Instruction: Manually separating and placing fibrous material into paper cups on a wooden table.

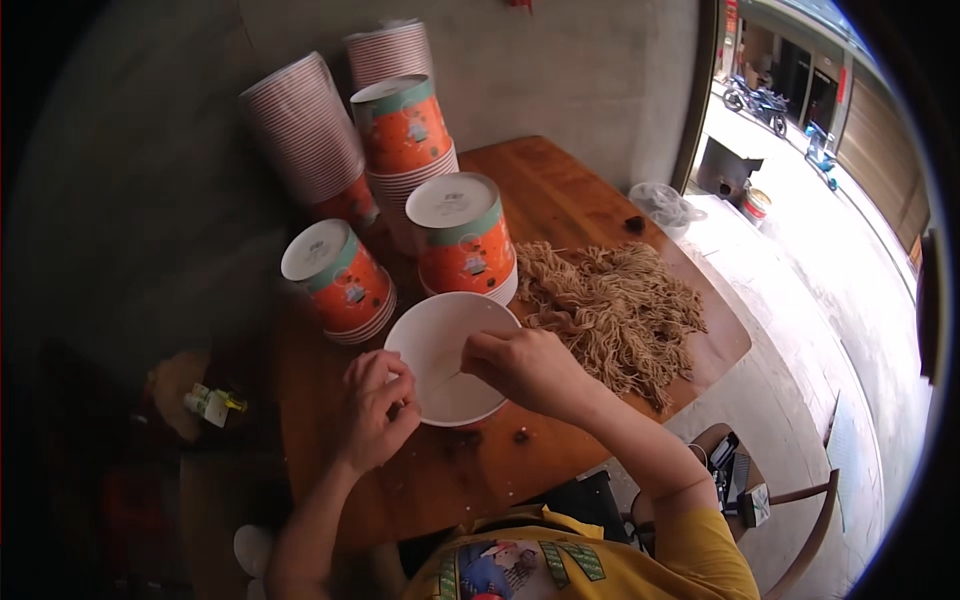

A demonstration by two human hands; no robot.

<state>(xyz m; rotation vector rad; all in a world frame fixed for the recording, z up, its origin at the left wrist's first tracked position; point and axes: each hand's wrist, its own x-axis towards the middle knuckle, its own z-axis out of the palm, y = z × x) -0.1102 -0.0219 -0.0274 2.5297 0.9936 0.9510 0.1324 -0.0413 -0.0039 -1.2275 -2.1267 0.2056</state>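
Observation:
A round white-walled paper tub [440, 345] stands upright on the wooden table in front of me, its mouth facing up. My left hand [380, 405] is at the tub's left rim, fingers curled against it. Over the right side of the opening, my right hand [520, 365] is closed in a pinch. A faint thin line shows below its fingertips, too fine to name. Just behind the tub are two upside-down stacks of orange and green paper tubs, a shorter one [350, 285] at left and a taller one [470, 245] at right.
Tall stacks of nested tubs [305, 130] lean near the wall. Tan stringy strands [620, 310] lie heaped on the table's right [560, 190]. A clear plastic bag [665, 205] is beyond the far right edge. A chair [815, 530] stands at right; motorbikes [757, 105] are outside the doorway.

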